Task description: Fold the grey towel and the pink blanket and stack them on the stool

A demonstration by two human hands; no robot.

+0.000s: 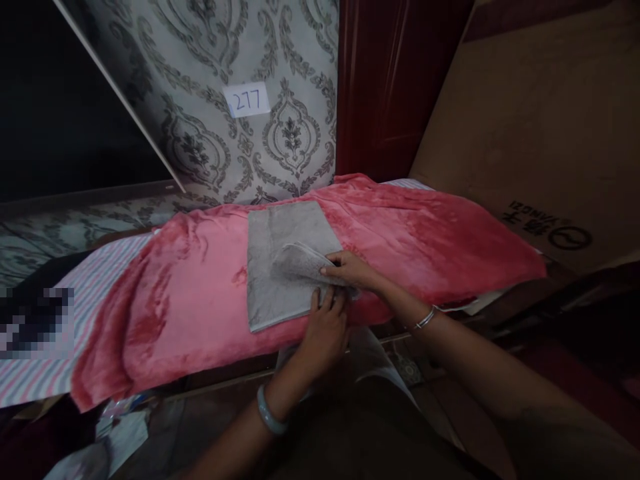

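A grey plush cloth lies spread on a pink fleece blanket, with its lower right corner lifted and folded inward. Pinched between the thumb and fingers of my right hand is the edge of that raised corner. My left hand rests at the cloth's near edge, just below the raised part, its fingers stretched out and touching the cloth. Part of the cloth's right side is hidden behind my hands.
A striped sheet shows beneath the blanket on the left. A large cardboard box leans at the right, beside a dark red panel. Behind is a patterned wall with a paper card; a dark screen stands upper left.
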